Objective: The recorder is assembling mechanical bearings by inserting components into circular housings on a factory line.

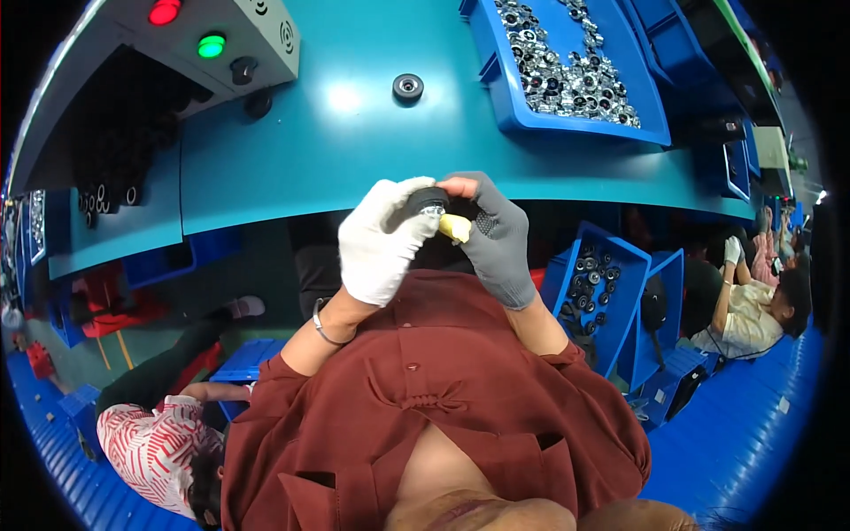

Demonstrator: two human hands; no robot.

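I see my left hand (382,241), in a white glove, wrapped around a small black round part (427,200) with a shiny metal face, gripping it at the top of the glove. My right hand (498,237), in a grey glove, meets it from the other side: its fingertips pinch the same part from above, and a small yellow piece (455,228) sits just under the part, pressed between the two hands. So the part lies right between my hands, touching both, held in the air just short of the near edge of the teal bench (336,142).

Beyond my hands, a single black wheel-like part (408,87) rests alone on the bench. Further off, up and to the right of my right hand, a blue tray (496,84) is heaped with similar black-and-silver parts. Up and to the left of my left hand stands a grey control box (257,40) with a red and a green light. Below and to the right of my right hand, another blue bin (567,265) holds dark round parts.
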